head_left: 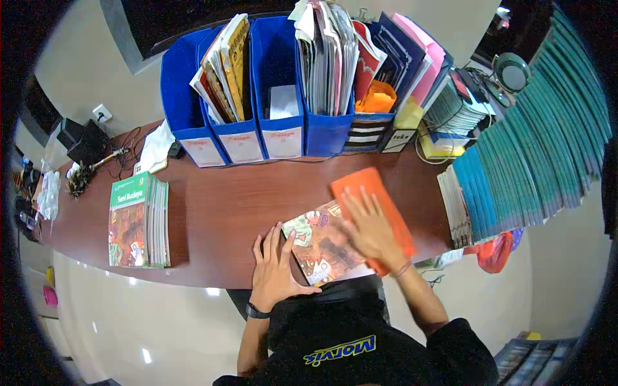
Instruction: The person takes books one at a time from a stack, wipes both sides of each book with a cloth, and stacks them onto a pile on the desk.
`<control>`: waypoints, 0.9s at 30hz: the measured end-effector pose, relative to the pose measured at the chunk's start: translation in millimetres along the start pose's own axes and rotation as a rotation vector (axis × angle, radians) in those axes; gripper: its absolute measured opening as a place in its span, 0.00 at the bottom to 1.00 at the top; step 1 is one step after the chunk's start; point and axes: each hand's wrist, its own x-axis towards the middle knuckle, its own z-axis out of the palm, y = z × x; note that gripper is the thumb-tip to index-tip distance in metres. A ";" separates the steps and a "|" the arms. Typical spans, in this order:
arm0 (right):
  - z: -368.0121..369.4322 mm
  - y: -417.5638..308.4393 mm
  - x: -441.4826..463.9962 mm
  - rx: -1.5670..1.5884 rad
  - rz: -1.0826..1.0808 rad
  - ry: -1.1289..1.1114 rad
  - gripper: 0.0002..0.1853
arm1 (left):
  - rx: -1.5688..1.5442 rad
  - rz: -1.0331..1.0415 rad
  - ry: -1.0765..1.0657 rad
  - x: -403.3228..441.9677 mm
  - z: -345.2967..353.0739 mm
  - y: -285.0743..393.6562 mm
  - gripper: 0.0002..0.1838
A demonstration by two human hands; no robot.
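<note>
A book [325, 248] with a colourful illustrated cover lies tilted at the front edge of the brown desk. My left hand [277, 270] is open at its left side, fingers spread over the desk and the book's edge, thumb along the lower corner. An orange cloth [396, 215] covers the right part of the book and some desk beyond it. On top of the cloth rests my right hand [370, 228], open, with its fingers stretched flat and its thumb towards the cover. The book's right side is hidden beneath hand and cloth.
To the left stands a stack of "Seni Budaya" books [138, 222]. Blue file holders [277, 83] with papers line the back. A long row of teal-spined books [534, 141] fills the right side. Cables and a black box [87, 141] sit at the far left.
</note>
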 end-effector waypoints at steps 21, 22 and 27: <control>-10.8 -15.2 -9.6 -0.138 -0.196 -0.095 0.35 | 0.013 -0.022 0.012 -2.8 1.1 -5.2 0.83; -6.3 -13.0 -4.9 -0.139 -0.162 -0.044 0.35 | 0.024 -0.021 0.005 -2.9 1.8 -5.9 0.84; 23.6 -25.8 16.8 -0.175 -0.116 0.124 0.36 | 0.066 -0.057 0.013 -6.8 -0.7 -2.0 0.85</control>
